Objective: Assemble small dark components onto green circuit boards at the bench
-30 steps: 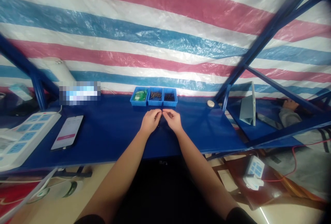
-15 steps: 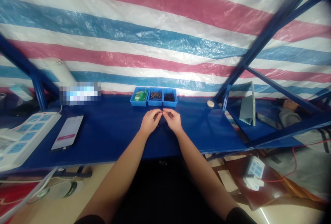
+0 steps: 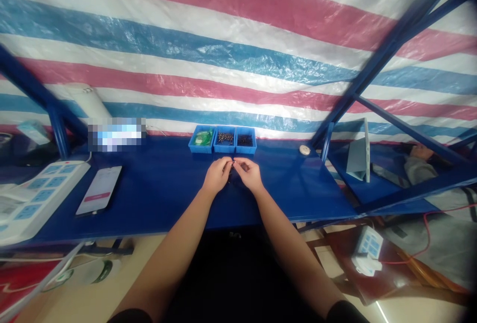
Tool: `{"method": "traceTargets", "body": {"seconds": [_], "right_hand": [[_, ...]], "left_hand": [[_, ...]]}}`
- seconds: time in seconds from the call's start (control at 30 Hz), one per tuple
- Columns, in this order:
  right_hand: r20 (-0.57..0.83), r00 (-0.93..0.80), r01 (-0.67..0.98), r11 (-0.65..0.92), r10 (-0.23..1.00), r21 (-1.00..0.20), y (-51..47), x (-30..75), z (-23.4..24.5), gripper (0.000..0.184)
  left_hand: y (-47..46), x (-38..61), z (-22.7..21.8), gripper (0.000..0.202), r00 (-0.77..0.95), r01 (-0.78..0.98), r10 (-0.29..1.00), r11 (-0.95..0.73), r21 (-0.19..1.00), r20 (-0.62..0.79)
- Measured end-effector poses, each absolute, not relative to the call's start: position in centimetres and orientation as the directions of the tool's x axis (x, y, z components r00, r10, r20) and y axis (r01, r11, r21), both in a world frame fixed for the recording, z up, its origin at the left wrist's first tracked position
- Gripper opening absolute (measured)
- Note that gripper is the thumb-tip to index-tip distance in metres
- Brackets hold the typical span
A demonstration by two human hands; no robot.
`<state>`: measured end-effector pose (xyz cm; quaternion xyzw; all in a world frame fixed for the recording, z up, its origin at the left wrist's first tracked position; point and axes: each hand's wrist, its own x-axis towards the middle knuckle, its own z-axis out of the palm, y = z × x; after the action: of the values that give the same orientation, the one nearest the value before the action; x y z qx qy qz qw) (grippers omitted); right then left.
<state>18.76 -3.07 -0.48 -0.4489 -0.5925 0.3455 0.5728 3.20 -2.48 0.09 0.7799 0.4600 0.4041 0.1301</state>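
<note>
My left hand [image 3: 217,174] and my right hand [image 3: 249,173] meet over the blue table [image 3: 164,184], fingertips pinched together. Whatever they hold between them is too small and too covered to name; a few dark bits show at the fingers. Just beyond stand three small blue bins in a row. The left bin [image 3: 193,149] holds something green in clear plastic. Small metallic and dark pieces [image 3: 225,138] fill the middle bin, and black small pieces [image 3: 245,140] lie in the right one.
To the left are a phone [image 3: 99,190] and a white power strip [image 3: 44,196]. A round whitish object [image 3: 304,150] lies at the right by the blue frame post [image 3: 327,141]. Past the frame are a tablet in a stand case [image 3: 359,156] and another person's hand [image 3: 421,151].
Both hands stay in the same place, with only a slight shift of the fingers. The whole view has moved very slightly.
</note>
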Motion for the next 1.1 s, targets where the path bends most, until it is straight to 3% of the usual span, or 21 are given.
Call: {"method": "traceTargets", "body": {"seconds": [0.63, 1.1], "right_hand": [[0.361, 0.079, 0.144, 0.348, 0.929, -0.926, -3.11, 18.73, -0.45, 0.030], [0.366, 0.073, 0.142, 0.353, 0.928, -0.925, -3.01, 18.74, -0.67, 0.031]], "left_hand": [[-2.33, 3.27, -0.19, 0.024, 0.253, 0.613, 0.824, -0.542, 0.575, 0.507], [-2.16, 3.33, -0.35, 0.028, 0.270, 0.639, 0.791, -0.574, 0.512, 0.549]]}}
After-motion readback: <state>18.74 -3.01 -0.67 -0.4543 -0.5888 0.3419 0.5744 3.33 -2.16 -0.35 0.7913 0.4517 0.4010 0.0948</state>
